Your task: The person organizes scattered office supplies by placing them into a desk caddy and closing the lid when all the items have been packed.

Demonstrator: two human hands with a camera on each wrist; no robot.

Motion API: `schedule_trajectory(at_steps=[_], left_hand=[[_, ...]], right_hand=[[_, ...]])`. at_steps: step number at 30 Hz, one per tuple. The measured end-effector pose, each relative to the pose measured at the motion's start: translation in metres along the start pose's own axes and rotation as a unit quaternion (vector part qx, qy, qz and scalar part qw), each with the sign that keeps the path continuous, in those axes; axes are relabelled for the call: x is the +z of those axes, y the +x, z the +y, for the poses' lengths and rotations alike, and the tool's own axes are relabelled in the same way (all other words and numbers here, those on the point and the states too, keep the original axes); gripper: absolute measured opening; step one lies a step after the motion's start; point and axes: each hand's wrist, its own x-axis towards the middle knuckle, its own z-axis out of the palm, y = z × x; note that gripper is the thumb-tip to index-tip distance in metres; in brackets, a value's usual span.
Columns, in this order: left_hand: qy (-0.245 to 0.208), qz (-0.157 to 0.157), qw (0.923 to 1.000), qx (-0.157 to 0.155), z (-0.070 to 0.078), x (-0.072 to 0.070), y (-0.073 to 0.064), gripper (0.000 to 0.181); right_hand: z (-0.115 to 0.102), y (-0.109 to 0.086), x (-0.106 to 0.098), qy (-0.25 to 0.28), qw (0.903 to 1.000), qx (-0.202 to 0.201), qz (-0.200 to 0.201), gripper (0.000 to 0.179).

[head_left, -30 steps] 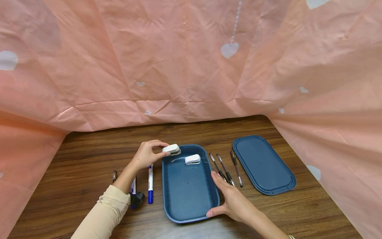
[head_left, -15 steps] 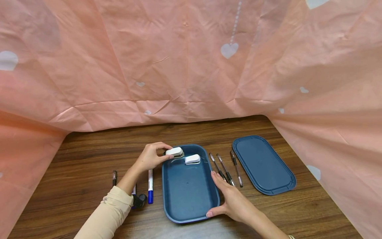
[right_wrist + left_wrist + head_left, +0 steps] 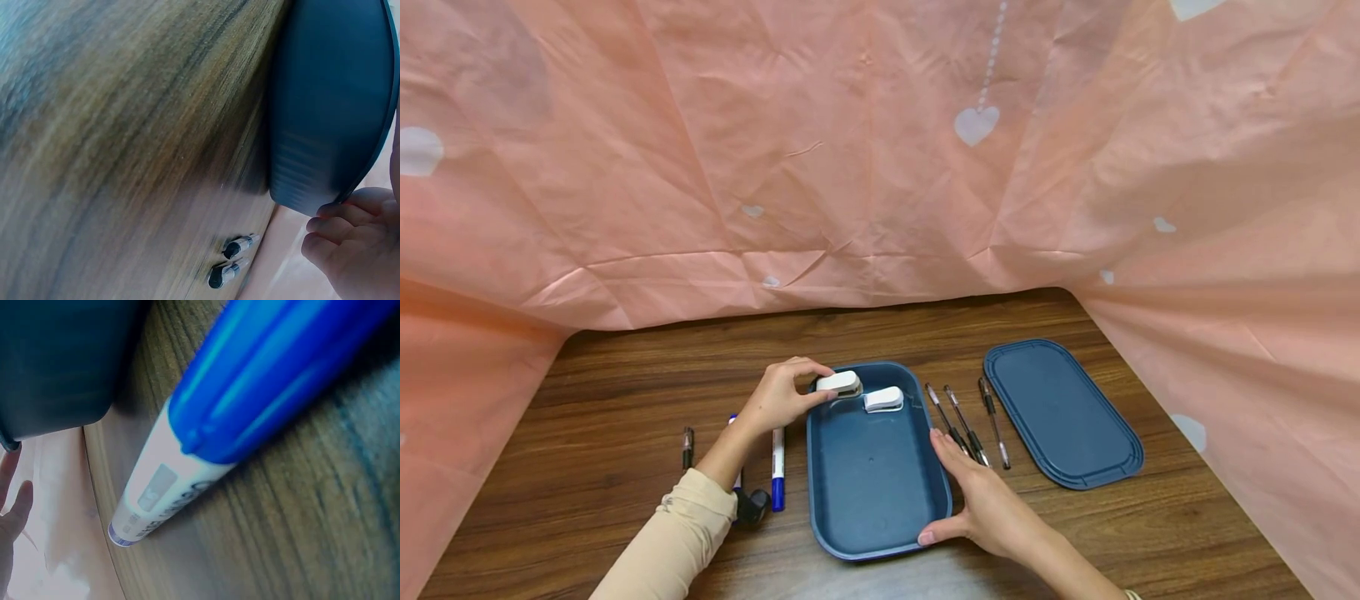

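Observation:
My left hand pinches a small white stapler between thumb and fingers, just inside the back left corner of a blue plastic box. Beside it, a second white stapler lies in the box near its back end. The box's near right corner is held by my right hand, thumb at the front rim and fingers along the right side. In the right wrist view, several fingertips of the right hand touch the rim of the box.
Blue-capped marker lies left of the box; another is partly hidden under my left forearm, near a black-capped pen. Several gel pens lie to the right, and a blue lid lies beyond them. A pink curtain encloses the table.
My left hand has moved slightly right and toward me, bringing the stapler from over the box's left rim to inside its corner. In the last half second it hardly moves. The right hand stays put.

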Motion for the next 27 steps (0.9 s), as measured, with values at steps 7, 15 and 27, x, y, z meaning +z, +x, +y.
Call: schedule_trajectory(at_steps=[7, 15, 27], left_hand=[[0.008, -0.016, 0.9998, -0.001, -0.0014, 0.0034, -0.0019, 0.026], [0.018, -0.057, 0.9980, -0.020, 0.0003, 0.0052, -0.0021, 0.023], [0.012, -0.104, 0.9916, -0.076, 0.0027, 0.0045, 0.0028, 0.023]], right_hand=[[-0.0001, 0.0000, 0.0002, -0.003, 1.0000, -0.002, 0.001, 0.119], [0.0000, -0.0001, 0.0000, -0.001, 1.0000, -0.002, 0.001, 0.119], [-0.0003, 0.0008, -0.0007, -0.005, 1.0000, -0.002, -0.002, 0.120]])
